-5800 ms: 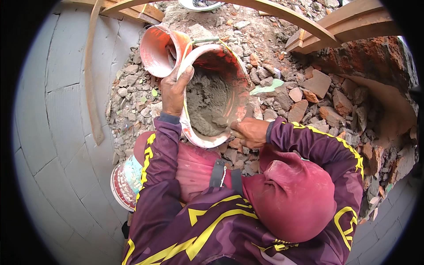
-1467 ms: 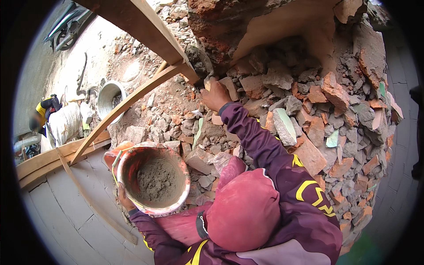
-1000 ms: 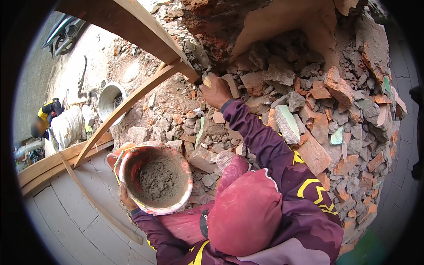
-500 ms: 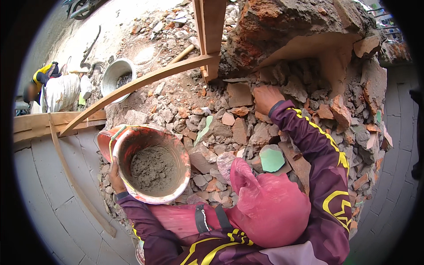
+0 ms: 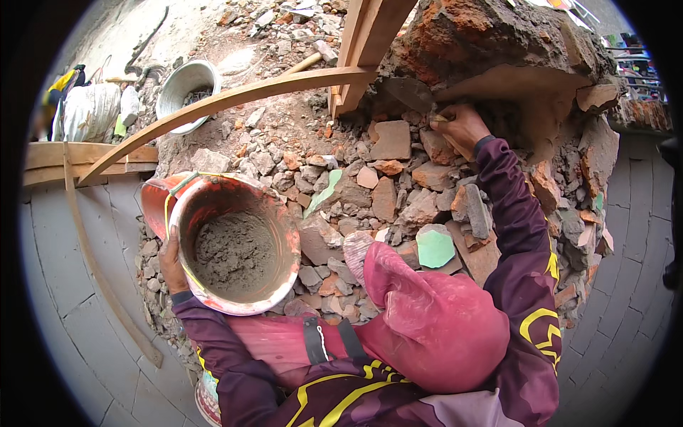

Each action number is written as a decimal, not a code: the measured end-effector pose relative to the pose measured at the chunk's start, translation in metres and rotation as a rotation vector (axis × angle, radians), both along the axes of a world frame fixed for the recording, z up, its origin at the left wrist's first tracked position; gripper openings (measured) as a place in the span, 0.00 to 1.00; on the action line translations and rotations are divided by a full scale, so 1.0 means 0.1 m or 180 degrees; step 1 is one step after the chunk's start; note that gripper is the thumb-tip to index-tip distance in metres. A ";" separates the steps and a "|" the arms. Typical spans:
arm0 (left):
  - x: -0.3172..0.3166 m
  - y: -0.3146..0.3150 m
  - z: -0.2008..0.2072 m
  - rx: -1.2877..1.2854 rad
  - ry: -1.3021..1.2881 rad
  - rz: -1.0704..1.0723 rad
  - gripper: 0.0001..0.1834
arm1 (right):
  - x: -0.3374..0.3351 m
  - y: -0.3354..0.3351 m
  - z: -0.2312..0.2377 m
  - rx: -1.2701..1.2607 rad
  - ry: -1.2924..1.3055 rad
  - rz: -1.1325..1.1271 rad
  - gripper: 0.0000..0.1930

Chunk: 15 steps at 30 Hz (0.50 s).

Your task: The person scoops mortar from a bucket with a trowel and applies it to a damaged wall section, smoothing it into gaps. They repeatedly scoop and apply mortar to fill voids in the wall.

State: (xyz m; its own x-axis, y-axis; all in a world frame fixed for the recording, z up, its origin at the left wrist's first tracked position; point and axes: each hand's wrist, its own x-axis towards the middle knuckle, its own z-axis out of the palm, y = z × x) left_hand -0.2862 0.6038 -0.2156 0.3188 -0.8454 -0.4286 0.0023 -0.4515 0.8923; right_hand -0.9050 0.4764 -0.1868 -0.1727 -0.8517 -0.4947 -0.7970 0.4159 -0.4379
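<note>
On the left, my left hand (image 5: 171,263) grips the outer side of a red bucket (image 5: 290,245) with a pale, worn rim. The bucket tilts toward me and holds grey wet mortar (image 5: 236,252). My right hand (image 5: 464,129) reaches forward under the overhanging broken masonry (image 5: 491,53). Its fingers are closed on the handle of a trowel, whose dark blade (image 5: 407,92) points left toward the foot of the wooden post. Broken brick and stone rubble (image 5: 384,199) lies below that hand, with a flat brown tile piece (image 5: 391,140) just beside it.
A wooden post (image 5: 366,53) and a long curved-looking plank (image 5: 228,99) cross ahead. Farther left are a grey bucket (image 5: 165,99), a white sack (image 5: 87,114) and a partly seen person. Boards (image 5: 57,156) edge the grey paving (image 5: 85,270). A mint-green fragment (image 5: 435,248) sits among the rubble.
My right hand has risen from the rubble beside the tile piece to beneath the overhang, and a trowel now shows in it. My left hand still holds the bucket; the view has shifted slightly.
</note>
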 end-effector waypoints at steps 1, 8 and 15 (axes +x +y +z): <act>0.01 0.00 0.02 0.0065 0.0014 0.0000 0.26 | -0.02 0.01 0.08 0.0192 -0.0279 -0.0362 0.24; 0.02 0.10 0.05 0.0066 -0.0802 0.0063 0.26 | 0.20 0.48 0.36 -0.0376 0.0446 -0.0028 0.21; 0.02 -0.01 -0.02 -0.0170 -0.1064 -0.0253 0.28 | 0.50 0.37 -0.04 -0.0244 0.0372 0.0561 0.21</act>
